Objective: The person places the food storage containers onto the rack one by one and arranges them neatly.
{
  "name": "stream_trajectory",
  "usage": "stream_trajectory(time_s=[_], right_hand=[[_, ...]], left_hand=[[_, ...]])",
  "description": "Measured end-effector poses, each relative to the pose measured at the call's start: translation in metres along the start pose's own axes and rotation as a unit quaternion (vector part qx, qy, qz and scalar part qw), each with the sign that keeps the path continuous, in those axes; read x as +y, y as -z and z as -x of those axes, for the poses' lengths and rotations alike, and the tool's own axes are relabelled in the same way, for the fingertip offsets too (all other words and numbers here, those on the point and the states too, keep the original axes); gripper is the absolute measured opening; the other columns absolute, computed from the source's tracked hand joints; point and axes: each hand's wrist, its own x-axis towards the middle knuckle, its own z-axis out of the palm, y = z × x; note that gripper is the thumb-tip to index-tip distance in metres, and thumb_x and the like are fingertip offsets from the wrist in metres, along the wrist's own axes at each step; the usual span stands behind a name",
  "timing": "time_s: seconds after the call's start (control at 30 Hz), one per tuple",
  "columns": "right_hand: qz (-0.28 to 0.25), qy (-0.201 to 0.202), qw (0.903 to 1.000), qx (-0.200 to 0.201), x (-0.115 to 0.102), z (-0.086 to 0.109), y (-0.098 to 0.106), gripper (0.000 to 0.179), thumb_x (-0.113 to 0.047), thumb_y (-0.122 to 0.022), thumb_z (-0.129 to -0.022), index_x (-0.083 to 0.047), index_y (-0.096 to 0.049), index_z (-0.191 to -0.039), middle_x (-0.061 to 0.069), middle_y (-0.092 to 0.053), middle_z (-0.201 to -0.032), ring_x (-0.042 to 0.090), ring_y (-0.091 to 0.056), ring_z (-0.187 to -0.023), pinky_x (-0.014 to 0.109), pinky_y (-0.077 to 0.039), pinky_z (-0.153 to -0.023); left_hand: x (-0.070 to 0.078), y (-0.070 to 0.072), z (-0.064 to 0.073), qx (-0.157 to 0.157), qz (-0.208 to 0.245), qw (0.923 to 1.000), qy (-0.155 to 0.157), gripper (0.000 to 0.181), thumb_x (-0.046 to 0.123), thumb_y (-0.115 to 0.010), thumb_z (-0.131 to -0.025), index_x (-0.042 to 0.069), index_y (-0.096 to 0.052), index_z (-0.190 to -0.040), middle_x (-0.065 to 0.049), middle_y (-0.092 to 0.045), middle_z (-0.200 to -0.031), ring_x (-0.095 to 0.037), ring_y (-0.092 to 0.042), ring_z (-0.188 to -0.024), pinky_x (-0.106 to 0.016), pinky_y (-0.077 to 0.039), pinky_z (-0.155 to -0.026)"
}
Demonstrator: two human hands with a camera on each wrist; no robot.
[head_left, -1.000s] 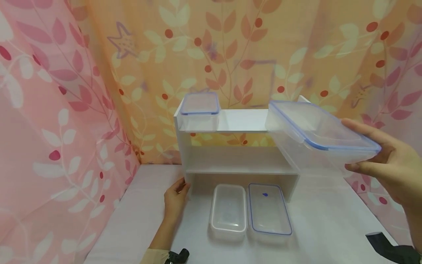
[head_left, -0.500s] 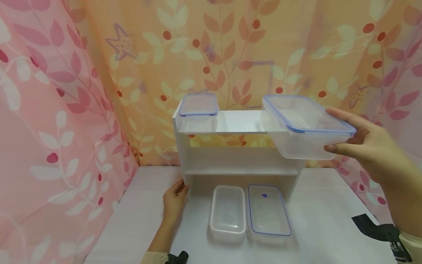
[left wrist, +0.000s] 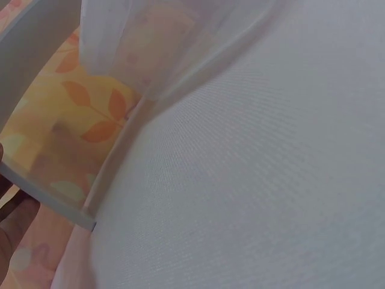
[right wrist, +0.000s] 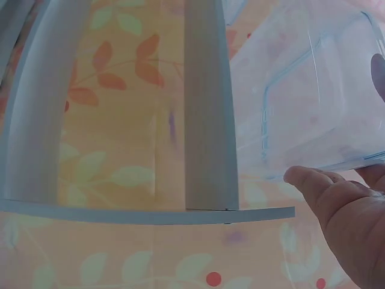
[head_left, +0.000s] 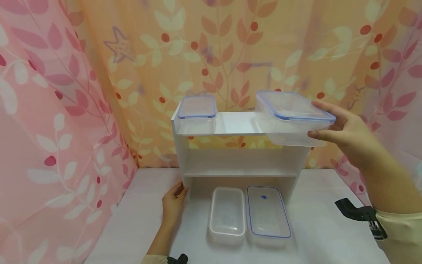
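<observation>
A white shelf unit (head_left: 242, 161) stands upright on the table. My right hand (head_left: 349, 137) pinches a clear plastic food container (head_left: 293, 124) with a blue-rimmed lid by its right end, thumb low on the side and fingers at the lid. The container is slightly tilted and overlaps the right part of the top shelf in the head view; in the right wrist view its clear wall (right wrist: 301, 102) is beside the top board. Low on the left, my left hand (head_left: 173, 205) grips the edge of the unit's side panel (left wrist: 48, 195), its fingers partly hidden behind it.
A smaller blue-lidded container (head_left: 197, 115) sits at the top shelf's left end. Two flat containers, one whitish (head_left: 227, 212) and one blue-rimmed (head_left: 268, 212), lie side by side before the unit. A patterned curtain (head_left: 230, 47) hangs behind.
My right hand has carried the container leftward and toward the shelf's top right, levelling it somewhat. My left hand has stayed on the side panel.
</observation>
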Motion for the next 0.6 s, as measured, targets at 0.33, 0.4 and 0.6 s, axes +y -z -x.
stream_trajectory(time_s=[0.33,0.4,0.6], right_hand=[[0.135,-0.043,0.9894,0.030,0.000,-0.013,-0.002,0.079,-0.011,-0.074,-0.095,-0.029,-0.034,-0.161,-0.018,-0.070,-0.110,0.001,-0.067,-0.100,0.012,-0.050,-0.083],[0.149,-0.050,0.9869,0.036,0.000,-0.015,-0.001,0.079,-0.017,-0.075,-0.095,-0.031,-0.034,-0.161,-0.018,-0.068,-0.110,0.001,-0.066,-0.101,0.011,-0.049,-0.082],[0.145,-0.051,0.9874,0.039,0.002,-0.021,-0.001,0.080,-0.020,-0.077,-0.094,-0.031,-0.035,-0.160,-0.017,-0.068,-0.115,0.002,-0.064,-0.106,0.011,-0.048,-0.083]], left_hand=[[-0.004,-0.001,-0.001,0.002,0.005,1.0000,0.005,0.036,0.017,-0.076,-0.095,0.005,-0.071,-0.128,-0.016,-0.075,-0.117,-0.025,-0.072,-0.107,-0.016,-0.055,-0.079],[-0.004,-0.001,-0.001,0.002,0.006,1.0000,0.003,0.036,0.017,-0.076,-0.095,0.005,-0.071,-0.128,-0.016,-0.075,-0.117,-0.025,-0.072,-0.106,-0.016,-0.055,-0.078],[-0.006,-0.002,-0.001,0.002,0.013,0.9999,-0.003,0.036,0.017,-0.075,-0.095,0.003,-0.071,-0.128,-0.018,-0.075,-0.115,-0.021,-0.072,-0.101,-0.017,-0.056,-0.076]])
